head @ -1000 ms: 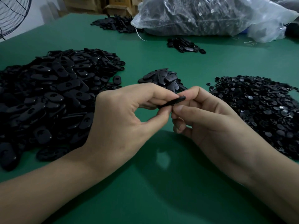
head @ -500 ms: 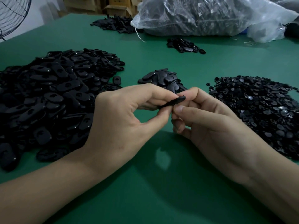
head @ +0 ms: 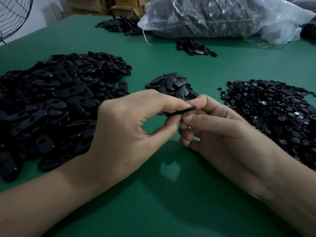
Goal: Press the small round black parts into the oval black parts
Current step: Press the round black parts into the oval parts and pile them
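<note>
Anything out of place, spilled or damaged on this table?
Nothing stands out. The left hand and right hand pinch one oval part edge-on; the oval pile and round-parts pile lie loose on the table.

A flat oval black part (head: 181,111) is held edge-on, slightly tilted.

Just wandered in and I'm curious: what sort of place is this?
Probably a small factory or assembly workshop: heaps of identical oval black parts and small round parts on a green worktable, a bulk plastic sack, cardboard cartons behind.
</note>
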A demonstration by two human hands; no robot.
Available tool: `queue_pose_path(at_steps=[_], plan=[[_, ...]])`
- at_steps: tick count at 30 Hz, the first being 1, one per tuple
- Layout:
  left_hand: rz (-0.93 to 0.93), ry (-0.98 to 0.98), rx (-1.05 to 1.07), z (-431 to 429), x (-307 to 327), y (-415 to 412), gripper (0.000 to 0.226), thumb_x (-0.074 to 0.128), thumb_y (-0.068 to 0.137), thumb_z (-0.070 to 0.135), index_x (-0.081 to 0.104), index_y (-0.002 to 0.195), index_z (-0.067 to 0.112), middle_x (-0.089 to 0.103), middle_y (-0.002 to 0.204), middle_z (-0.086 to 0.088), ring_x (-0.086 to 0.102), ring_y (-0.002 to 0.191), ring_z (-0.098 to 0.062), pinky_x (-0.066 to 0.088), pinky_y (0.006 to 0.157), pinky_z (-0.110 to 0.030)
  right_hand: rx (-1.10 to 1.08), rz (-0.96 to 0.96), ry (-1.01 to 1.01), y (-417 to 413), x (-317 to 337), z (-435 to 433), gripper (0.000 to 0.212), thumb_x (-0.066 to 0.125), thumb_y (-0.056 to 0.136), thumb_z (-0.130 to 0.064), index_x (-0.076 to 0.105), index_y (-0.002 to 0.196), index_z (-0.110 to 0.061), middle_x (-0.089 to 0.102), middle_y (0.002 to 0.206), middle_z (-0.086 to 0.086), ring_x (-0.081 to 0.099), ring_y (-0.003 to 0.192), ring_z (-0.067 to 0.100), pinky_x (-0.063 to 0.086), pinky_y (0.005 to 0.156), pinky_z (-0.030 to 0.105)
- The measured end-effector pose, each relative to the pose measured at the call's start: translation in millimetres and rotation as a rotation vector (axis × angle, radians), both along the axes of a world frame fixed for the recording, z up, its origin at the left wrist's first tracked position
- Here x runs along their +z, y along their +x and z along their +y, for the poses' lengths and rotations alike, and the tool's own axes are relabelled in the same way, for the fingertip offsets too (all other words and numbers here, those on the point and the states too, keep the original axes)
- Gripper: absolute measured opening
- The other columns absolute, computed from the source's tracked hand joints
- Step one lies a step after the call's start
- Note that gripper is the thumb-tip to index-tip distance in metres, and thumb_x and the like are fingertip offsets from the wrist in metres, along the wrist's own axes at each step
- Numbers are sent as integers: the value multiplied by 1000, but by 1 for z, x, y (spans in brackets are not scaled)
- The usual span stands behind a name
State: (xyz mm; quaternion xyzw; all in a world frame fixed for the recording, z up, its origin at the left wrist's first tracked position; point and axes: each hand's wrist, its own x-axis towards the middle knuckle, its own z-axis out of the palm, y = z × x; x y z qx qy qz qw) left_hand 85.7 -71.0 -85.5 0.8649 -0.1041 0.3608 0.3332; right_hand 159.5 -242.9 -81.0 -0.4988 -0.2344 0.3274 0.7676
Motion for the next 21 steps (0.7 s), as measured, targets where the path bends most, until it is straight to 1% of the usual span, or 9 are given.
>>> queue_pose_path(at_steps=[3,5,7,10,12,14,17,21], plan=[[-10,39,25,2,-2,2,15,76,91,21,78,105,17,76,102,11,72,96,-8,59,83,-38,15,16,-1,0,1,-1,15,72,74,-10,69,81,-22,66,75,3,57,60,14,47,66,28],[-26,49,16,-1,1,1,13,75,91,20,78,103,16,76,100,9,73,94,-10,59,83,-37,15,17,-5,-1,1,-1,15,72,74,-9,68,80,-22,66,74,4,57,60,15,47,65,28],[-36,61,9,-2,1,2,12,75,90,16,78,100,13,77,97,6,72,91,-11,58,82,-34,4,19,-14,-1,2,-1,16,71,75,-7,65,80,-22,65,74,5,56,60,15,47,65,28],[-58,39,-10,-3,2,2,10,76,88,8,78,97,9,76,94,3,70,89,-7,56,83,-22,-15,10,-30,-1,3,-2,18,68,78,-5,61,81,-21,64,74,6,55,61,16,46,65,28],[-82,54,0,-4,4,3,13,76,88,4,78,99,10,76,93,5,70,87,-4,54,83,-16,-19,1,-31,-2,3,-1,16,68,79,-5,61,81,-20,63,74,6,54,62,16,46,66,28],[-85,56,11,-3,6,3,17,77,87,1,78,101,11,75,92,6,70,86,-2,53,84,-15,-26,5,-16,-3,3,0,14,68,78,-6,63,82,-19,63,74,6,53,61,15,46,66,27],[-68,35,7,-4,5,5,16,76,89,2,79,102,10,76,95,5,71,87,-1,54,85,-16,-37,28,6,-1,2,1,14,68,77,-6,64,84,-17,62,73,5,53,60,14,47,67,26],[-102,65,-23,-1,7,3,17,74,92,4,78,107,10,75,98,6,71,90,-1,53,87,-14,-39,27,3,0,1,1,14,68,78,-5,64,83,-18,63,73,5,53,60,14,47,67,27]])
